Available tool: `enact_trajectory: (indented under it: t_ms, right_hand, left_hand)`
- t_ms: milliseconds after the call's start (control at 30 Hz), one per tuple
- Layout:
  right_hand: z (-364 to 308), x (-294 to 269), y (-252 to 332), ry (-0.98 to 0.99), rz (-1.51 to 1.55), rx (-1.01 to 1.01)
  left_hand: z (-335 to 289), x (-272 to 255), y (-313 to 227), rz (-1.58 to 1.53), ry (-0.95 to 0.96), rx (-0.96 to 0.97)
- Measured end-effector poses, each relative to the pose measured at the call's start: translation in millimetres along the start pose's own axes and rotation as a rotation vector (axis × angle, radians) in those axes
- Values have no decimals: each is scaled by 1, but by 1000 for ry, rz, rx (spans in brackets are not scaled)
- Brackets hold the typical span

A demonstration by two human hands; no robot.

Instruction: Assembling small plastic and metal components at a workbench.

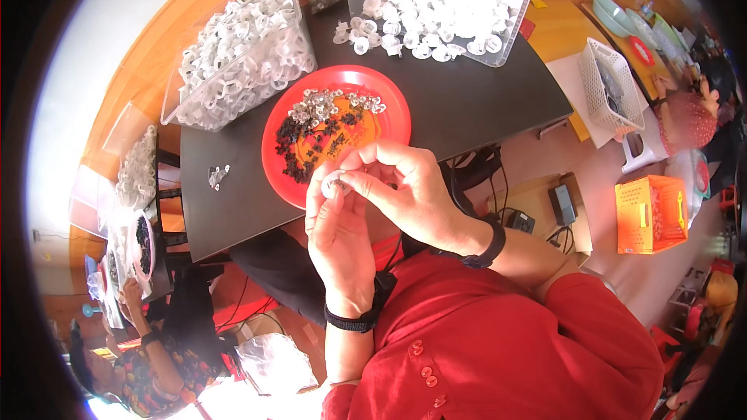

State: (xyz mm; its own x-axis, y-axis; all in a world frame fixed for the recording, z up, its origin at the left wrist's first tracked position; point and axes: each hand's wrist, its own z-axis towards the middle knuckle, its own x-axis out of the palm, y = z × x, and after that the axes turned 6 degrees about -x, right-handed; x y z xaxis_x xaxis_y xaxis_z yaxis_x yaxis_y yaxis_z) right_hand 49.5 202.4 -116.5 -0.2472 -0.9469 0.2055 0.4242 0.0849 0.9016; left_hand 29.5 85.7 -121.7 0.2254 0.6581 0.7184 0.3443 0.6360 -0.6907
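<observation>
Between the fingertips of both hands is a small white plastic ring-shaped part (333, 180), partly covered by the fingers. My left hand (339, 245) pinches it from below, palm turned up. From the right, my right hand (412, 190) reaches over with thumb and forefinger closed on the same part. Just beyond the hands lies a round red plate (395, 101). On it are small black pieces (289, 140) at the left and clear, shiny pieces (315, 106) toward the back. A few clear and dark bits (218, 176) rest on the dark table (233, 222).
A clear bin (305, 62) full of white parts stands back left; another clear bin (513, 39) at the back has white parts spilling from it. Right are a white basket (622, 113) and an orange crate (642, 218). Other people sit at lower left and far right.
</observation>
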Motion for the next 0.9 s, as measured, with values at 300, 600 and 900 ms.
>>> enact_trajectory:
  t_ms: [300,600,900]
  right_hand:
    - [-10,-7,6,76,-139,-20]
    - [30,-38,-5,273,-483,-126]
    - [95,-59,-39,410,-1061,-275]
  left_hand:
    - [-12,3,2,67,-43,-23]
    - [-4,-26,-12,101,-221,-42]
    - [4,-34,-28,76,-226,-107]
